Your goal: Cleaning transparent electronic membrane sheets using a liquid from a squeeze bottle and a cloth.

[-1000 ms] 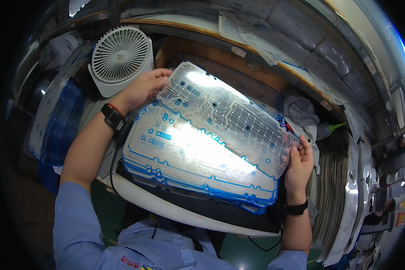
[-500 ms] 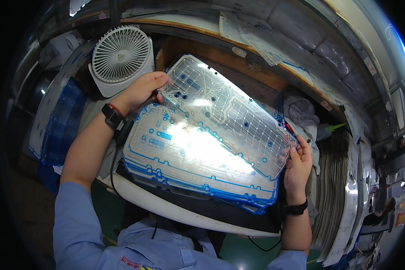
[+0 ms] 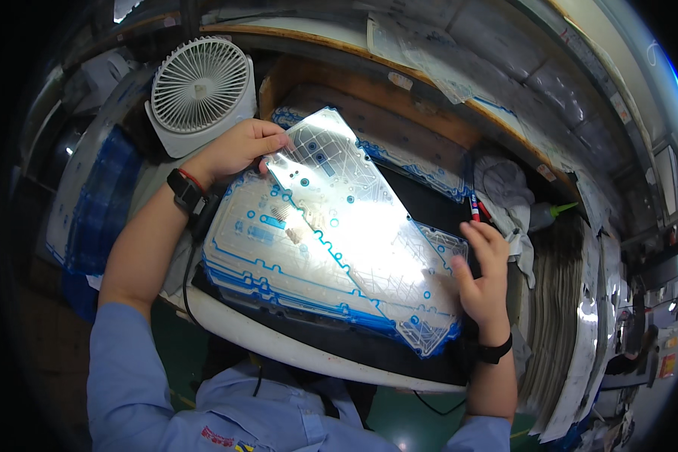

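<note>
My left hand pinches the upper left corner of a clear printed circuit film. The film slants down to the right, with glare across its middle and its lower corner near the front right of the stack. Under it lies a stack of blue-edged circuit films, whose top one is partly covered. My right hand is off the film, beside the stack's right end, with thumb and fingers apart and nothing in it.
Behind the stack lies another pile of blue-edged films, below a wooden shelf edge. A white fan stands back left. A red marker, grey cloth and green-tipped bottle lie right, near stacked sheets.
My right hand has let go of the film's right end and opened. The film has swung down toward me at that end, uncovering the pile behind. My left hand keeps its hold.
</note>
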Available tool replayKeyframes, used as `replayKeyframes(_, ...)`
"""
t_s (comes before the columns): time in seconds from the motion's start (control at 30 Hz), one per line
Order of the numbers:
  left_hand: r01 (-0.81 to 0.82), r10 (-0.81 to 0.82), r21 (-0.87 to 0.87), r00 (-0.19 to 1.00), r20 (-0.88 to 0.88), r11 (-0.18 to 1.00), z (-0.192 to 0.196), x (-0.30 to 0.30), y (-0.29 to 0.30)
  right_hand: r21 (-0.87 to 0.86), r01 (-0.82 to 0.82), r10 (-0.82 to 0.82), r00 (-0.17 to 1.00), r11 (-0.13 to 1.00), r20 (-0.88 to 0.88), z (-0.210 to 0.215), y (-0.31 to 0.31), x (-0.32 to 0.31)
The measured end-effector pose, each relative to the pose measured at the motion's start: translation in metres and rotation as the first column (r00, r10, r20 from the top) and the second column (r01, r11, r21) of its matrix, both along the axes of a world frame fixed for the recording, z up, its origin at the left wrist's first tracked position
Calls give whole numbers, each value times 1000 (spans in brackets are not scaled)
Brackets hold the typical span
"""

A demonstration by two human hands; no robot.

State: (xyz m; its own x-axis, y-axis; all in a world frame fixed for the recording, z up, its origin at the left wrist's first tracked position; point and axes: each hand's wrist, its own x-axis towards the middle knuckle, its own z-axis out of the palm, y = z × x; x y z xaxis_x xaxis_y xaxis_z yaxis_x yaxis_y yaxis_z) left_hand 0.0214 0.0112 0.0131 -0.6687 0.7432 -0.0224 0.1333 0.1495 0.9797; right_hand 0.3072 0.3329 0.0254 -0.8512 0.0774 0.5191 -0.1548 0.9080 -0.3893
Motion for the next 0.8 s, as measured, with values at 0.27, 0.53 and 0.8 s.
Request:
replayKeyframes(0.27,29,-29,-5,999,20,1000,3,3,1,276,-268,182,937,923,298,14,-24,2)
replayKeyframes(0.53,33,-33,-9,999,0,999,-1,0,-1,139,-284,250,942,949,223,4,-15,-2)
replayKeyframes(0.8,55,-55,11,998,32,998,-4,-4,-2,-628,-283,231,959,725,-165,-6,10,14)
